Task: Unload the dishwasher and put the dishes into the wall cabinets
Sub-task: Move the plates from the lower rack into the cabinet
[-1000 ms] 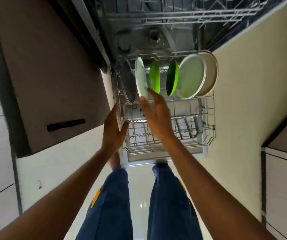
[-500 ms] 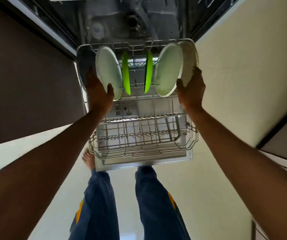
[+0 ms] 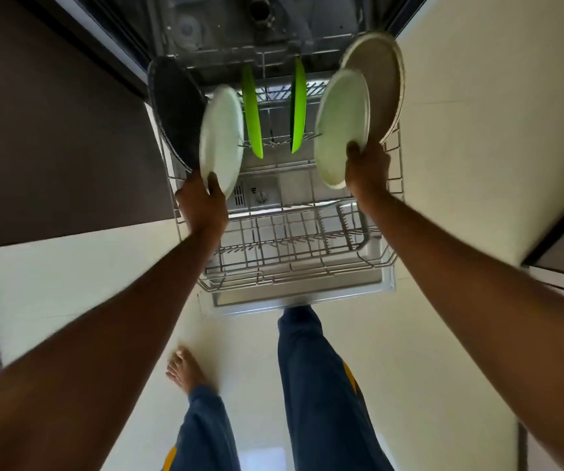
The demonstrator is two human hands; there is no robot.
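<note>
The dishwasher (image 3: pixel 263 32) stands open with its lower rack (image 3: pixel 294 253) pulled out over the floor. The unloading looks barely begun: at the back of the rack a dark plate (image 3: pixel 175 110) on the left, a big beige plate (image 3: pixel 380 79) on the right and two bright green plates (image 3: pixel 252 113) between them all stand on edge. The rack's front half shows only bare wire. The left hand (image 3: pixel 202 207) pinches the lower rim of a pale plate (image 3: pixel 222 139) beside the dark one. The right hand (image 3: pixel 367 171) grips a second pale plate (image 3: pixel 340 125) in front of the beige one. Nothing has reached a cabinet; none is in sight.
</note>
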